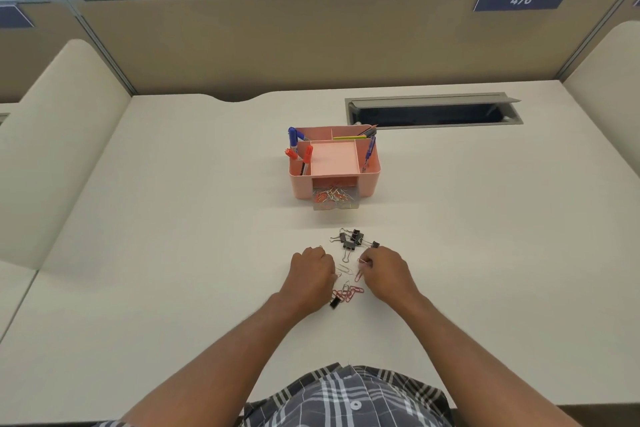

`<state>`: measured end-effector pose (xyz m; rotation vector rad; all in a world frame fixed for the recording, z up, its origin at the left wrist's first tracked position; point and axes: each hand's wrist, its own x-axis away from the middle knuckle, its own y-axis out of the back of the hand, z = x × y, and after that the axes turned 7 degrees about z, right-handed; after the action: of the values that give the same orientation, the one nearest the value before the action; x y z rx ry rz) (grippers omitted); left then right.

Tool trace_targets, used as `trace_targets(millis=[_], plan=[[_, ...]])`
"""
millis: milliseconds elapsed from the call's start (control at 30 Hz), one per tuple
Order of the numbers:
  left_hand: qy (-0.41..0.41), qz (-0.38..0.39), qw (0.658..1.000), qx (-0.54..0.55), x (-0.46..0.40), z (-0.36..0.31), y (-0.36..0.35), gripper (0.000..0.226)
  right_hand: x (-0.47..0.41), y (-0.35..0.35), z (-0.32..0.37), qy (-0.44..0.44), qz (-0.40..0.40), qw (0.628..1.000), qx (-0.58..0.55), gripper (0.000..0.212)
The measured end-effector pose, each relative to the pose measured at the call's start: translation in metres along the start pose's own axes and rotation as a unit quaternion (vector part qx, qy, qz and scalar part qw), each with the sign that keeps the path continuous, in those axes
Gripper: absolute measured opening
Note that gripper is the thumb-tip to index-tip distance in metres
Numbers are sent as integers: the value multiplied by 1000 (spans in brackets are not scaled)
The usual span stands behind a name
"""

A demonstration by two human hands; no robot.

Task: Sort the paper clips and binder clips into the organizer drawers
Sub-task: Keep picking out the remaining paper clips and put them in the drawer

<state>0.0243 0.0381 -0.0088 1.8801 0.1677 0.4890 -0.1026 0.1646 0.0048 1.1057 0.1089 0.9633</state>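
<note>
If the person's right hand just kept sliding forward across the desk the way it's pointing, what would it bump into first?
Probably the black binder clips, bunched just beyond the right hand and slightly to its left. The nearest one sits almost at the knuckles. The pink organizer lies farther back.

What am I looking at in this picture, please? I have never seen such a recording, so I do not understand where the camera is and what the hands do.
There is no machine here. A person wears a camera on the head, so the single picture looks forward and down at their own two bare hands over a pale desk.

Further back stands a pink organizer with pens in its top compartments. Its clear drawer is pulled out and already holds paper clips.

Nearer the person, a group of black binder clips lies on the desk. Between the hands lie loose paper clips, red and silver, with one more binder clip beside them.

The right hand pinches a paper clip at its fingertips. The left hand is curled closed; whether it holds anything is hidden.
</note>
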Motion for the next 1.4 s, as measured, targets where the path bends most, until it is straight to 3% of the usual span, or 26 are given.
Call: trace_targets(millis=[200,467,600,700,800,967,1133,1267,1400], plan=[[7,-8,1000,21,3,2,2,10,9,-8,-9,41,33,996,68,23],[22,-44,993,104,4,3,11,13,6,-6,-6,69,48,992,92,9],[27,-80,980,181,2,4,21,12,9,0,-2,57,39,997,37,10],[32,-107,967,229,-5,6,35,7,5,16,9,47,-3,997,-64,10],[16,-140,960,241,-21,9,57,5,-7,41,30,89,-92,982,-141,8],[-2,-180,956,230,-54,7,98,11,-45,82,65,130,-147,973,-118,15],[11,-176,956,233,-71,5,111,15,-64,92,82,122,-104,984,-74,21],[11,-177,954,242,-53,7,98,14,-45,88,69,138,-116,979,-94,17],[51,-106,965,233,-27,16,68,7,-18,59,42,99,-73,990,-64,18]])
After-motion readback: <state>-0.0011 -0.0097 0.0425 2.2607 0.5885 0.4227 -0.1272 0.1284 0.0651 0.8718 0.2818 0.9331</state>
